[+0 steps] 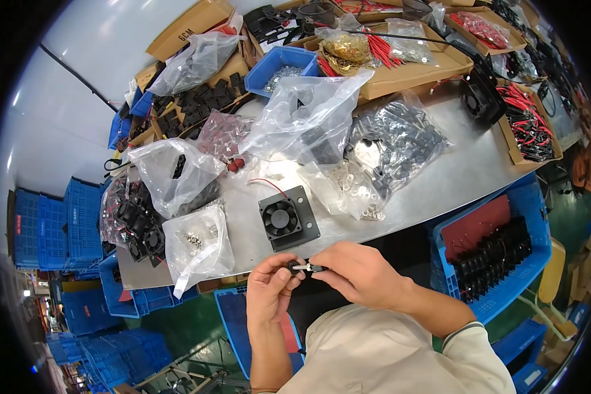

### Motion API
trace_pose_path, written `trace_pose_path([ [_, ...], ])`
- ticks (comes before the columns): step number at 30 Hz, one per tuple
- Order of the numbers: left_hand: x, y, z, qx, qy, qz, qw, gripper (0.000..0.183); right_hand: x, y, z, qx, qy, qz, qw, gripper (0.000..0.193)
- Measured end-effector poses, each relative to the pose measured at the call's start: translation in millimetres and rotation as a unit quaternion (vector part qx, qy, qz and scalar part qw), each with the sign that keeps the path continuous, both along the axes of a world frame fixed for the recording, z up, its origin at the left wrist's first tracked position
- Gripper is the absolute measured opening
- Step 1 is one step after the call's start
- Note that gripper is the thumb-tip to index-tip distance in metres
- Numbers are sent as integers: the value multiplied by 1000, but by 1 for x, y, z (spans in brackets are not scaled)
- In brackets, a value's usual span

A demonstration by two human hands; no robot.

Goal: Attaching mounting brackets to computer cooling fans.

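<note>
the left hand [267, 287] has its thumb and fingers clamped on the dark left end of a slim black-and-silver part [302, 267]; the right hand [363, 274] pinches the dark right end between thumb and fingertips. the bright metallic middle shows between the two hands, and the part is held roughly level, just off the near edge of the desk [463, 148]. its finer detail is too small to tell.

just beyond the fingers, by the near edge, a black mounting plate [310, 230] lies flat with a square black axial fan [280, 218] on it; a thin red wire [267, 182] curls away from the fan's far side. left of the plate, a clear bag of small metal pieces [200, 243] sits at the near edge, partly overhanging. beyond the plate to the right are a smaller bag of pale rings [352, 192] and a large bag of black cylindrical parts [400, 141].

toward the desk's left end is a cluster of black fans [138, 226]. along the far edge stand a blue bin [259, 81] of small metal pieces and an open cardboard box [433, 67]; near the right end is a cardboard tray of red and black wires [530, 125].
</note>
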State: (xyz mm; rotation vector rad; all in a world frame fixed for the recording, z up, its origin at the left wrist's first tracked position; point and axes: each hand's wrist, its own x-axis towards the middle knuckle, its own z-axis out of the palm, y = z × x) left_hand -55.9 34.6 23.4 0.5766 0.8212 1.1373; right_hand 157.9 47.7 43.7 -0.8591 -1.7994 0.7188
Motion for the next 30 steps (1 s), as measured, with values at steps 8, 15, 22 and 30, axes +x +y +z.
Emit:
trace_pose_path([
  [8,7,-4,9,149,166,7,975,30,-6,-7,8,5,-69,13,997,29],
  [15,14,17,35,175,279,-78,941,39,1,-9,-20,-251,82,7,964,24],
  [22,8,84,39,371,693,-116,607,68,7,-10,-37,-247,113,-76,959,21],
  [30,-5,66,43,337,541,-80,767,77,-11,5,-27,-141,-36,-154,977,23],
])
